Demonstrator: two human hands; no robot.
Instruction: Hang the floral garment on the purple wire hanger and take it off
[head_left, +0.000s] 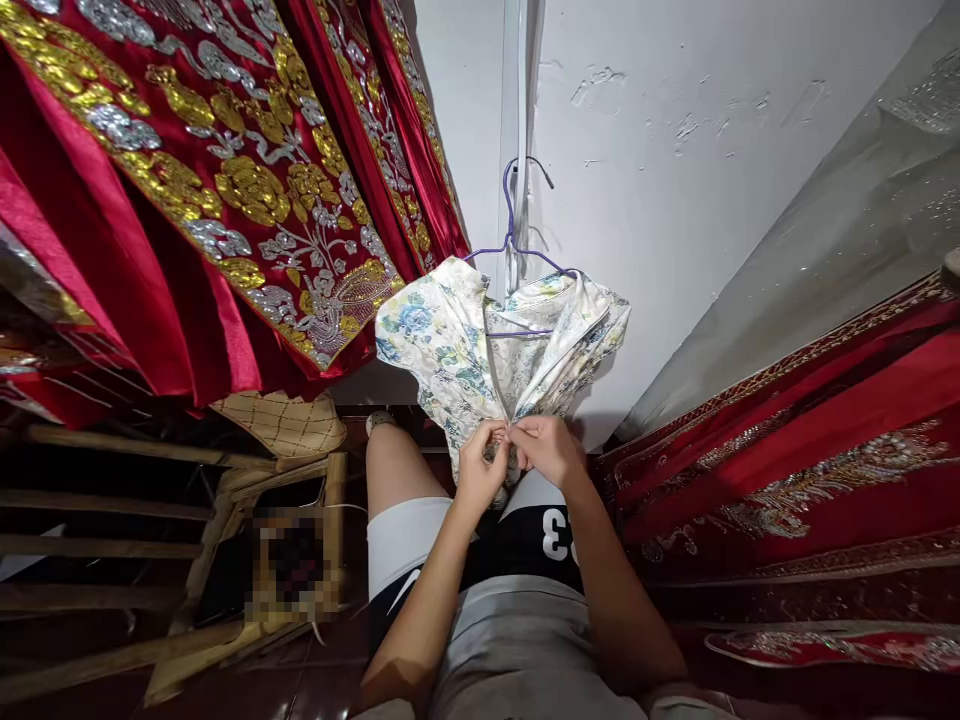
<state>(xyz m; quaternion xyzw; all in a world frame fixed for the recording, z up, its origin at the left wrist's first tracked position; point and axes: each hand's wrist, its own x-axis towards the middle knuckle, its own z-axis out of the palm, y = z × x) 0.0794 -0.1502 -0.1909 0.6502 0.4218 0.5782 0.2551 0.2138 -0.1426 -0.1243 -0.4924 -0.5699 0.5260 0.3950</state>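
A white garment with a blue and green flower print (457, 350) hangs on a purple wire hanger (511, 235) against the white wall. My left hand (480, 468) and my right hand (546, 448) meet at its lower front, fingers pinched together on the fabric where the two front edges come together. What the fingertips grip exactly is too small to make out. Below my hands are my bare knee and my black and white shorts (551, 535).
Red garments with gold and silver embroidery (225, 190) hang at the left. More red embroidered cloth under clear plastic (795, 470) fills the right. A wooden frame (225, 500) with a quilted beige cushion (281, 422) stands at the lower left.
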